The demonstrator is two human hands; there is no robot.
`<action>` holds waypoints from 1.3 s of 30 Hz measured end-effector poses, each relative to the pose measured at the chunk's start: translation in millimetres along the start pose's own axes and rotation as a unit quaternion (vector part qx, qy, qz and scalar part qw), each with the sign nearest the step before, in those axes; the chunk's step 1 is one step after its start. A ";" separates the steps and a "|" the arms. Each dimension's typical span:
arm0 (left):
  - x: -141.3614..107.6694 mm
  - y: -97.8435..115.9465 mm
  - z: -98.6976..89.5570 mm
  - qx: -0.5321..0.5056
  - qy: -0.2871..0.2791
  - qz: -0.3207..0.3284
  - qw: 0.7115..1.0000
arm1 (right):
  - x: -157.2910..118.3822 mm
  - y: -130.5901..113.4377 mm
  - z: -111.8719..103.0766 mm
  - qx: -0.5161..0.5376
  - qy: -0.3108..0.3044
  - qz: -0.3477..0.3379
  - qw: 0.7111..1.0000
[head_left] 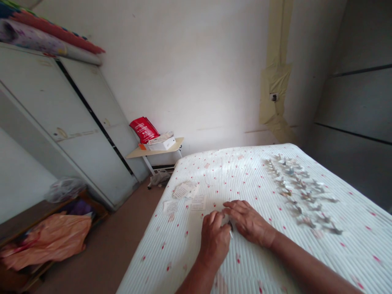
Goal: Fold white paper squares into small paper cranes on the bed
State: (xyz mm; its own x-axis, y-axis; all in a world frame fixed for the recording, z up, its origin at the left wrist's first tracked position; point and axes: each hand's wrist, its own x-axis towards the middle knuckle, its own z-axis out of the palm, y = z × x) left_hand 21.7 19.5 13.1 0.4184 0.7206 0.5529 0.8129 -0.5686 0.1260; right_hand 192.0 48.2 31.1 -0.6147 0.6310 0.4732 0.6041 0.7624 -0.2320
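Left grip (215,234) pinches small dark-and-white paper-like piece (231,233) at its right edge; piece's long axis roughly toward wearer. Right grip (249,221) just beside, can't tell if holding. White printed paper squares (198,203) lie beyond left grip.

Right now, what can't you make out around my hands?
- Head view: the small piece at your left hand and right hand, mostly covered by fingers.
- Head view: wording on the paper slips, too small and blurred.
- Head view: details of the small figures, blurred.
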 end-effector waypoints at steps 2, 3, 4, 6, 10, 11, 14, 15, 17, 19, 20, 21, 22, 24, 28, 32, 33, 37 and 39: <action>-0.9 -0.3 2.0 0.004 -0.006 -0.002 1.000 | -0.2 0.1 1.7 0.008 0.029 -0.002 1.000; -1.4 -0.5 3.3 0.005 -0.009 -0.002 1.000 | -0.3 0.5 2.5 0.015 0.038 -0.005 0.999; -2.0 -0.7 4.6 0.005 -0.013 0.000 1.000 | -0.2 0.9 3.0 0.025 0.041 -0.008 0.999; -2.9 -1.3 7.0 0.004 -0.020 0.003 1.000 | 0.2 0.9 3.3 0.044 0.031 -0.012 0.998; -3.4 -2.1 8.9 0.001 -0.021 0.006 1.000 | 0.8 -0.5 1.2 0.037 -0.005 -0.003 0.999; -3.2 -2.0 8.6 0.000 -0.020 0.004 1.000 | 0.7 -0.4 0.3 0.025 -0.018 0.001 1.000; -2.2 -1.5 7.3 -0.007 -0.024 -0.012 1.000 | -0.3 0.8 -2.6 -0.009 -0.054 0.009 0.998; -1.7 -1.3 7.0 -0.011 -0.027 -0.018 0.999 | -0.8 1.0 -3.5 -0.017 -0.062 0.010 0.998; -1.0 -1.4 6.7 -0.021 -0.033 -0.033 0.999 | -2.4 0.5 -5.0 -0.025 -0.071 0.011 0.997; -0.5 -1.9 6.9 -0.033 -0.038 -0.049 0.998 | -4.7 -1.1 -5.5 -0.026 -0.077 0.009 0.997; -0.5 -2.4 7.2 -0.040 -0.040 -0.057 0.997 | -6.1 -1.7 -5.3 -0.024 -0.079 0.008 0.997; -0.5 -2.9 7.5 -0.048 -0.042 -0.065 0.996 | -7.5 -2.1 -4.8 -0.021 -0.081 0.008 0.996; -0.7 -3.4 7.8 -0.056 -0.044 -0.073 0.995 | -8.9 -2.0 -4.0 -0.019 -0.081 0.011 0.996; -1.2 -4.6 8.2 -0.071 -0.047 -0.089 0.992 | -11.1 -0.4 -1.7 -0.014 -0.080 0.025 0.996; -1.6 -6.5 7.7 -0.084 -0.051 -0.133 0.986 | -10.8 4.0 4.9 0.013 -0.066 0.085 0.994; -0.8 -8.8 8.4 -0.080 -0.043 -0.179 0.980 | -5.1 6.6 14.9 -0.004 -0.057 0.164 0.985; -0.6 -9.3 9.0 -0.074 -0.043 -0.185 0.979 | -3.4 7.3 17.5 -0.013 -0.055 0.180 0.982; 0.3 -9.9 10.8 -0.031 -0.049 -0.200 0.978 | 3.1 9.2 23.8 -0.044 -0.063 0.217 0.973; 1.2 -8.8 9.9 -0.009 -0.056 -0.206 0.977 | 6.3 8.9 24.1 -0.063 -0.073 0.229 0.969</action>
State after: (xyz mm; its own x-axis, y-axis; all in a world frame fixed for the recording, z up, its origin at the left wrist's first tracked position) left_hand 19.1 29.2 4.4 0.0994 0.9278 0.3595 0.9149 -0.2273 0.3337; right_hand 181.2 62.4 11.5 -0.3283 0.9192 0.2174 0.8817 0.3808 -0.2786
